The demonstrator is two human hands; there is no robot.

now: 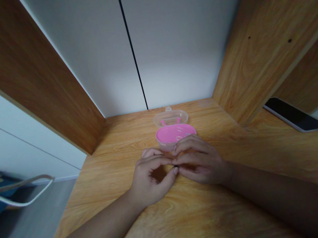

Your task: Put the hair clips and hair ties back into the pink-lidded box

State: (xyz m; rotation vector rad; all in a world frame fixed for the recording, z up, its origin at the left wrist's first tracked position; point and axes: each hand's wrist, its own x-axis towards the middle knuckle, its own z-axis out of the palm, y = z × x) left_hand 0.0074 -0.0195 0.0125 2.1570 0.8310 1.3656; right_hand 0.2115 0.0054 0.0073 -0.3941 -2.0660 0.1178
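My left hand [152, 176] and my right hand [202, 161] meet over the middle of the wooden table. Thumb and index finger of each are pinched together around a tiny dark item [175, 167], too small to name. Just behind the fingers stands an oval plastic box with a pink insert or tray [170, 134] bearing pale outline drawings. Its clear lid [171, 118] is tipped back on the far side, with a small tab at the top. My right fingers cover part of the box's near right edge.
A dark-screened phone [295, 113] lies on the right near a wooden panel [256, 40]. Another upright wooden panel [25, 77] bounds the left. White doors or boards [170, 43] close off the back. Beyond the left table edge, a pale curved tube [29, 202] shows above the floor.
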